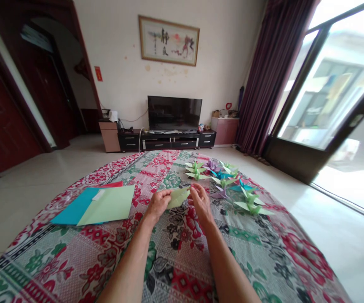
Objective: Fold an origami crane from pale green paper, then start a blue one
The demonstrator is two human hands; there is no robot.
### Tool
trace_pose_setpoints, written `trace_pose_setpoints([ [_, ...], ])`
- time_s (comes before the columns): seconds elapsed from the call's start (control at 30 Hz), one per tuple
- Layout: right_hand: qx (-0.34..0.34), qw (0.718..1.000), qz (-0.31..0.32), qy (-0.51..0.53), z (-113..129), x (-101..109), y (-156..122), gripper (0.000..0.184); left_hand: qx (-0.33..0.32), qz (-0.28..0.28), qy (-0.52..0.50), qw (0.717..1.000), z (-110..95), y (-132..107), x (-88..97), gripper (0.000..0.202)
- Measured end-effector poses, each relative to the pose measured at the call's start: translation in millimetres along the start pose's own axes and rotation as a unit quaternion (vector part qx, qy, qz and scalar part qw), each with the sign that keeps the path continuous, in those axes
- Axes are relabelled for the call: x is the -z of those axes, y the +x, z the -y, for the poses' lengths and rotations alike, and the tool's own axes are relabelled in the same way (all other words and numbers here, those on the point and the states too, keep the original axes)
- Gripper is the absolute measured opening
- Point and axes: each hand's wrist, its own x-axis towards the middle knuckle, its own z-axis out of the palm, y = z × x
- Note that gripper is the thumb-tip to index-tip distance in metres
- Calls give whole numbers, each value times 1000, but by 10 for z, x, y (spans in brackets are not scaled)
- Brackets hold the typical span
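Pale green folded paper lay between your two hands, its long axis slanting from your left fingers up toward your right, above the middle of the round table with a floral cloth. Your left hand pinched its left end; your right hand had curled fingers at its far right tip, whether gripping or merely touching you could not tell. Colourful crane-shaped folded papers stood toward the table's right edge; flat green and blue paper sheets lay nearer its left edge.
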Motion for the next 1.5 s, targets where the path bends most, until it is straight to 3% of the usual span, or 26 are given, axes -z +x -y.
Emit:
trace_pose_setpoints([
  [0.1,8,999,19,-33,-68,42,44,48,-45,-1,138,989,48,19,7,38],
  [0.27,85,966,48,-241,-119,118,45,21,-121,-17,351,928,81,7,-29,33],
  [0.37,132,929,48,-342,-100,126,8,21,-176,-16,415,893,102,0,-42,30],
  [0.5,158,905,47,-393,-90,111,-16,23,-237,-28,450,861,93,7,-15,26],
  [0.6,157,898,41,-409,-92,107,-14,22,-241,-34,441,864,33,-2,10,23],
  [0.77,151,892,47,-424,-101,101,-15,21,-191,50,464,864,-11,-54,30,21],
  [0.9,180,885,44,-427,-56,94,-27,19,-169,72,487,854,32,-75,45,24],
  [0.97,218,884,63,-408,-2,96,-40,21,-166,78,487,854,43,-75,50,25],
  [1.03,236,883,123,-388,49,105,-57,25,-163,85,487,854,46,-71,52,26],
  [1.17,197,874,217,-388,66,140,-88,24,-155,82,479,860,40,-67,65,27],
  [1.33,198,884,220,-363,-14,183,-71,14,-128,103,436,885,-16,-92,126,25],
  [1.5,193,886,217,-360,-20,183,-55,10,-123,121,429,887,-31,-90,150,28],
])
